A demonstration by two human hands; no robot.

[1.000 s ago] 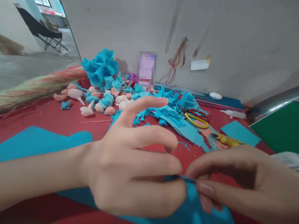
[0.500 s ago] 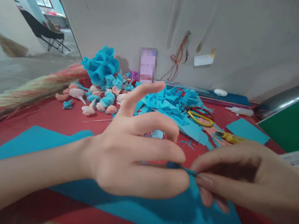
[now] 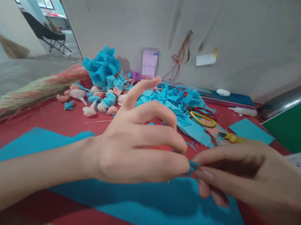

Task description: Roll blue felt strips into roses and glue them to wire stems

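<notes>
My left hand (image 3: 140, 146) and my right hand (image 3: 241, 172) meet in the middle foreground, both pinching one small blue paper piece (image 3: 193, 165) between their fingertips. The little and ring fingers of my left hand stick up and apart. The piece is mostly hidden by the fingers, so its shape cannot be made out. Both hands hover just above a large blue sheet (image 3: 145, 203) lying on the red table (image 3: 48, 120).
A heap of blue paper scraps (image 3: 176, 105) lies behind the hands, with yellow-handled scissors (image 3: 199, 118) on it. Blue and pink paper flowers (image 3: 101, 89) sit at the back left. Yellow pliers (image 3: 232, 137), a blue square (image 3: 251, 130) and a glue bottle (image 3: 242, 111) lie at the right.
Both hands have risen slightly and stayed pinched on the blue piece. My left hand's fingers have curled and shifted a little, as if turning the piece.
</notes>
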